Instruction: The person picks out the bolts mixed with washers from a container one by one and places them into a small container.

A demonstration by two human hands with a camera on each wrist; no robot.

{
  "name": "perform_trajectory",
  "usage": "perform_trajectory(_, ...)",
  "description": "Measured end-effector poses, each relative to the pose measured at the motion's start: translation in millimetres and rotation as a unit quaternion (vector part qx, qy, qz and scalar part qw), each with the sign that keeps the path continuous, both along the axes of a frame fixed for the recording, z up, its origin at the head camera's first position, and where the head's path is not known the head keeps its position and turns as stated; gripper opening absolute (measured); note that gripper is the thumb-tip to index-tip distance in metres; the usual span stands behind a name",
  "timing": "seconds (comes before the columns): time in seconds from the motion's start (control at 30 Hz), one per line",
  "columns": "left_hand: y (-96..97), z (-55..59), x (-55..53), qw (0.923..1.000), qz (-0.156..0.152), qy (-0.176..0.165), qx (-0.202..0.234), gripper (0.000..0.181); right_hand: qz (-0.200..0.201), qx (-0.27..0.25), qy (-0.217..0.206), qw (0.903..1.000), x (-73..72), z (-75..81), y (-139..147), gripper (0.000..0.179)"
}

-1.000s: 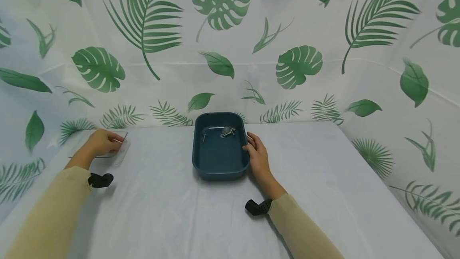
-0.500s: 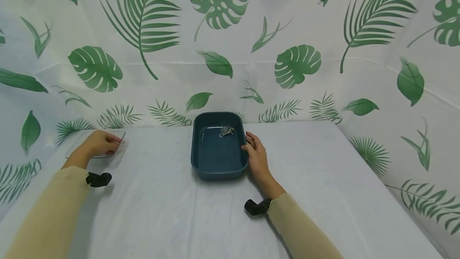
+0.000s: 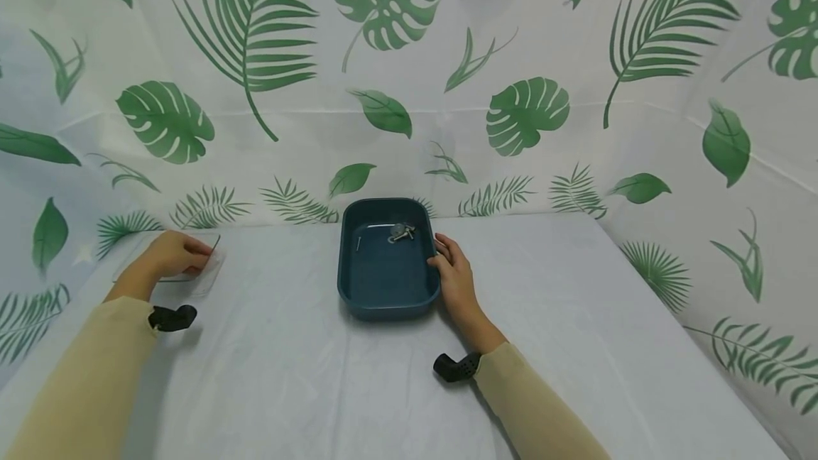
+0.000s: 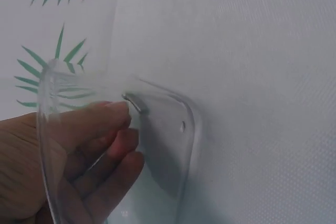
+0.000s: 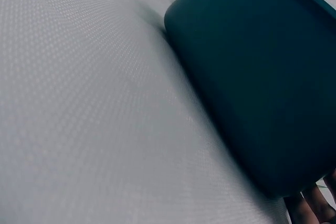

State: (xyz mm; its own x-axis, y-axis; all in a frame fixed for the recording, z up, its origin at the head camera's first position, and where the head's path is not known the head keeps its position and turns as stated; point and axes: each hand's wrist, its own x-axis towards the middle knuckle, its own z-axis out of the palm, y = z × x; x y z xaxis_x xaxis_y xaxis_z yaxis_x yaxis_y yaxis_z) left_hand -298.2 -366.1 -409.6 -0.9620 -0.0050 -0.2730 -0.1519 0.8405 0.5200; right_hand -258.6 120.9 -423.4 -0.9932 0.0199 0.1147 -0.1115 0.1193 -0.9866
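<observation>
In the head view my left hand (image 3: 175,254) is over a clear plastic box (image 3: 207,279) at the table's left. Its thumb and index finger pinch a short, thin metal pin (image 4: 134,102), whose silver end pokes past the fingertips; the rest of it is hidden. The clear box's rounded wall (image 4: 191,129) shows beyond the fingers. My right hand (image 3: 456,279) holds the right side of a dark blue plastic tray (image 3: 390,311), thumb at the rim and fingers along the outer wall. Inside the tray lie a small heap of screws (image 3: 401,234) and a lone thin pin (image 3: 358,243).
A white cloth (image 3: 275,375) covers the table. Behind it hangs a white curtain (image 3: 434,126) printed with green leaves, close to the tray's far end. A black wrist mount (image 3: 456,368) sits on each wrist.
The whole head view drifts slightly left. My left hand stays at the clear box with the pin, which stands a little differently. The right hand keeps its place on the tray.
</observation>
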Motion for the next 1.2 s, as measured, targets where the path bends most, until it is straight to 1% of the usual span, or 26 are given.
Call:
perform_trajectory(0.1, 5.9, 7.1, 3.4, 0.9997, 0.005, 0.017, -0.013, 0.038, 0.002, 0.0, 0.003, 1.0, 2.4, 2.5, -1, 0.053)
perform_trajectory(0.2, 23.2, 22.0, 8.2, 0.9977, 0.005, 0.053, -0.042, 0.035, 0.0, 0.001, 0.007, 1.0, 2.0, 2.3, 0, 0.053)
perform_trajectory(0.3, 50.3, 39.9, 11.2, 0.993, 0.013, 0.092, -0.073, 0.032, -0.008, -0.002, 0.011, 0.9999, -8.7, -11.7, 4, 0.054)
perform_trajectory(0.4, 80.6, 57.6, 13.4, 0.9895, 0.013, 0.114, -0.088, 0.033, -0.014, -0.005, 0.013, 0.9998, -18.8, -25.1, 8, 0.054)
perform_trajectory(0.43, 91.3, 63.4, 14.7, 0.9891, 0.008, 0.117, -0.089, 0.034, -0.016, -0.007, 0.014, 0.9998, -21.8, -29.7, 8, 0.054)
perform_trajectory(0.47, 101.7, 68.7, 16.1, 0.9889, 0.0, 0.12, -0.087, 0.035, -0.016, -0.007, 0.013, 0.9998, -21.8, -29.7, 9, 0.054)
perform_trajectory(0.57, 130.4, 83.4, 21.2, 0.9874, -0.042, 0.128, -0.082, 0.036, -0.018, -0.008, 0.011, 0.9997, -21.8, -30.3, 8, 0.055)
perform_trajectory(0.7, 161.0, 95.4, 24.5, 0.9853, -0.09, 0.134, -0.055, 0.036, -0.018, -0.009, 0.01, 0.9998, -22.0, -30.8, 7, 0.055)
perform_trajectory(0.77, 173.4, 97.3, 23.4, 0.9841, -0.104, 0.138, -0.041, 0.035, -0.017, -0.01, 0.01, 0.9998, -22.2, -31.2, 7, 0.054)
perform_trajectory(0.83, 184.5, 96.2, 21.0, 0.9829, -0.118, 0.14, -0.02, 0.035, -0.016, -0.009, 0.012, 0.9997, -22.5, -31.7, 7, 0.054)
perform_trajectory(0.93, 201.0, 90.3, 15.7, 0.98, -0.133, 0.147, 0.011, 0.033, -0.016, -0.009, 0.017, 0.9997, -22.7, -32.1, 7, 0.053)
perform_trajectory(1.0, 212.8, 85.7, 12.7, 0.9794, -0.137, 0.146, 0.028, 0.032, -0.016, -0.007, 0.021, 0.9996, -22.7, -32.4, 7, 0.054)
perform_trajectory(1.07, 225.0, 81.5, 9.9, 0.9791, -0.141, 0.144, 0.028, 0.032, -0.015, -0.003, 0.02, 0.9997, -22.7, -32.8, 7, 0.054)
perform_trajectory(1.2, 248.4, 74.1, 4.1, 0.9796, -0.15, 0.134, 0.003, 0.033, -0.013, -0.008, 0.014, 0.9998, -22.0, -31.1, 6, 0.053)
